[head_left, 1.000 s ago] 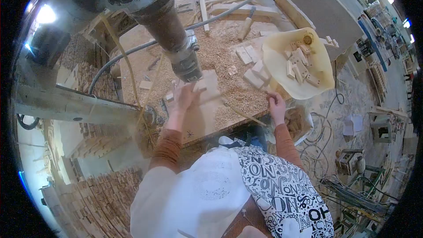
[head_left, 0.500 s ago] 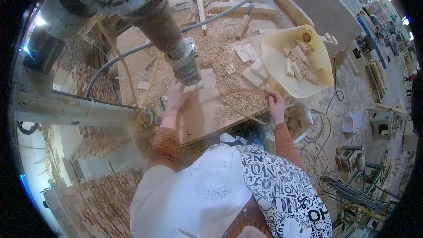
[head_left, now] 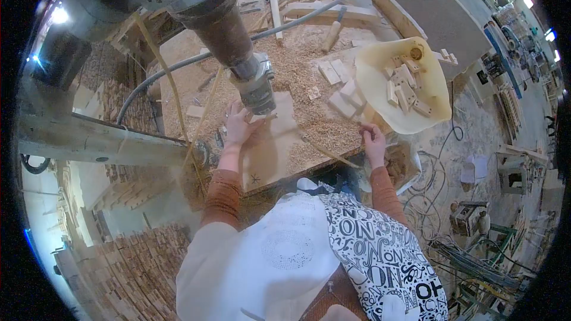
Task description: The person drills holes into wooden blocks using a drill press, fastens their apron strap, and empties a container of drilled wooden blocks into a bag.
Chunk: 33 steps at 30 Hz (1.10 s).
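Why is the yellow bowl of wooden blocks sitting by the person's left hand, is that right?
Not quite. The head view shows the yellow bowl of wooden blocks by the right hand. The left hand is under the drill.

Yellow tub of wooden blocks

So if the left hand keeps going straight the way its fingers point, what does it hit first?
Most likely the drill chuck hanging right above the fingertips of the left hand; depth is hard to judge, so it might pass underneath.
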Available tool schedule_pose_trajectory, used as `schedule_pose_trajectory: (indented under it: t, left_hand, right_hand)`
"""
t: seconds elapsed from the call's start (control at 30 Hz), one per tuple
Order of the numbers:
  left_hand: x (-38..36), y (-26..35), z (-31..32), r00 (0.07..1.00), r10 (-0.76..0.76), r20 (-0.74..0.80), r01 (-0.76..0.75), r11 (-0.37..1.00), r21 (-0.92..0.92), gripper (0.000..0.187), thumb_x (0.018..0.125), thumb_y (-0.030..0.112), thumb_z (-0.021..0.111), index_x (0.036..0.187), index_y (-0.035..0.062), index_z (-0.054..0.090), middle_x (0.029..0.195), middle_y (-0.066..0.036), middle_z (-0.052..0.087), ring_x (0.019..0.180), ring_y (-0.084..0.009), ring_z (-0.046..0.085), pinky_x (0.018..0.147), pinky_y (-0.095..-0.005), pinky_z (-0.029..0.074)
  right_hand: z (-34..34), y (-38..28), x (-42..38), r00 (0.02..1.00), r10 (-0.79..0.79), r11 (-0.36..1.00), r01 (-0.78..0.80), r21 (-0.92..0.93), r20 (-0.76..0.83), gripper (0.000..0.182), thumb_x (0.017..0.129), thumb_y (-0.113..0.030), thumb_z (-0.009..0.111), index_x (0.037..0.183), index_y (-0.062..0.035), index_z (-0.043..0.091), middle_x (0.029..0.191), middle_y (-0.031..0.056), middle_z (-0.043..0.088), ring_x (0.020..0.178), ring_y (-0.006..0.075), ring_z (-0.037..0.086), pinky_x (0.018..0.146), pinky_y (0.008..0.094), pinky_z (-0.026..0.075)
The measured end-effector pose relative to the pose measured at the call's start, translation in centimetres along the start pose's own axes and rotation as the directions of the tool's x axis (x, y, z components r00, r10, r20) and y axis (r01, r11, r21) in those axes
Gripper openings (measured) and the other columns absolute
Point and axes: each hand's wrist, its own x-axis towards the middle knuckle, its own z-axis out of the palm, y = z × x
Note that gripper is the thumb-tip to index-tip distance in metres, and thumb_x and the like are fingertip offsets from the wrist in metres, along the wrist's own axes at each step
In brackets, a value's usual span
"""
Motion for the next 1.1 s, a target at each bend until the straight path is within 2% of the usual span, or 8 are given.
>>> schedule_pose_trajectory:
  t: [0.37,0.47,0.57,0.67,0.73,0.97,1.07,1.1]
  left_hand:
    - [0.0,0.7,-0.3,0.997,0.024,-0.067,-0.022,0.999,0.033,0.052,0.071,0.049,0.083,0.114,0.0220,0.073,0.138,-0.011,0.055,0.136,-0.0343,0.043,0.112,-0.0520,0.025]
    - [-0.3,-0.9,1.0,1.000,-0.008,0.016,0.007,0.996,0.089,0.053,0.070,0.049,0.083,0.116,0.0236,0.072,0.138,-0.011,0.054,0.136,-0.0346,0.044,0.112,-0.0516,0.026]
    - [-0.1,0.4,0.0,0.999,0.005,-0.043,-0.001,0.997,0.073,0.052,0.070,0.048,0.083,0.115,0.0243,0.073,0.138,-0.011,0.054,0.136,-0.0347,0.044,0.112,-0.0514,0.026]
    - [-0.1,0.4,0.0,1.000,-0.003,-0.029,0.004,0.999,0.035,0.051,0.070,0.047,0.084,0.115,0.0249,0.073,0.137,-0.011,0.055,0.136,-0.0347,0.044,0.113,-0.0510,0.026]
    - [-0.1,0.6,-0.2,0.999,-0.027,-0.017,0.028,0.998,0.056,0.051,0.069,0.046,0.084,0.114,0.0252,0.074,0.136,-0.010,0.055,0.136,-0.0344,0.044,0.113,-0.0512,0.025]
    - [0.0,0.9,-0.4,1.000,-0.007,-0.022,0.009,0.996,0.084,0.051,0.068,0.044,0.084,0.110,0.0168,0.074,0.135,-0.008,0.056,0.135,-0.0336,0.044,0.111,-0.0518,0.025]
    - [0.0,1.2,-0.6,0.999,0.004,-0.046,-0.001,0.998,0.065,0.051,0.068,0.043,0.085,0.108,0.0141,0.073,0.135,-0.008,0.056,0.134,-0.0331,0.044,0.111,-0.0521,0.026]
    - [0.1,1.2,-0.7,0.999,-0.018,-0.027,0.019,0.999,0.031,0.051,0.068,0.042,0.085,0.109,0.0145,0.073,0.134,-0.008,0.056,0.134,-0.0329,0.044,0.111,-0.0521,0.025]
  right_hand:
    - [-0.2,-1.2,-0.2,1.000,-0.023,1.000,0.023,0.017,0.008,0.023,0.095,0.001,0.054,0.114,-0.0021,0.067,0.100,0.0023,0.071,0.094,0.0104,0.064,0.085,0.0251,0.050]
    - [-0.2,-0.6,-0.1,0.998,-0.069,0.998,0.069,-0.016,-0.002,0.023,0.096,0.000,0.054,0.114,-0.0026,0.067,0.098,0.0017,0.071,0.091,0.0100,0.065,0.081,0.0243,0.051]
    - [-0.2,-0.8,-0.2,0.999,0.052,0.996,-0.052,0.077,0.003,0.021,0.091,0.001,0.056,0.109,-0.0004,0.067,0.103,0.0042,0.070,0.098,0.0127,0.063,0.092,0.0261,0.046]
    - [-0.1,0.3,0.1,0.998,-0.059,0.998,0.059,0.033,-0.003,0.023,0.096,0.000,0.054,0.116,-0.0035,0.066,0.097,0.0003,0.070,0.087,0.0085,0.064,0.075,0.0234,0.051]
    - [-0.1,-0.4,-0.1,0.998,0.060,0.993,-0.061,0.097,0.014,0.021,0.092,0.000,0.055,0.110,0.0001,0.066,0.103,0.0046,0.069,0.098,0.0131,0.062,0.091,0.0260,0.046]
    - [-0.3,-0.9,-0.1,0.998,0.057,0.996,-0.059,0.069,0.020,0.022,0.091,0.000,0.055,0.111,-0.0003,0.066,0.103,0.0051,0.070,0.099,0.0132,0.063,0.091,0.0264,0.047]
    - [-0.2,-0.4,0.0,0.999,0.048,0.995,-0.050,0.087,0.024,0.022,0.091,0.000,0.056,0.111,-0.0005,0.066,0.102,0.0050,0.070,0.098,0.0129,0.063,0.090,0.0262,0.047]
    - [-0.2,-0.3,0.1,1.000,0.026,0.999,-0.027,0.039,0.012,0.022,0.094,0.000,0.056,0.113,-0.0027,0.066,0.099,0.0026,0.070,0.089,0.0097,0.062,0.079,0.0244,0.048]
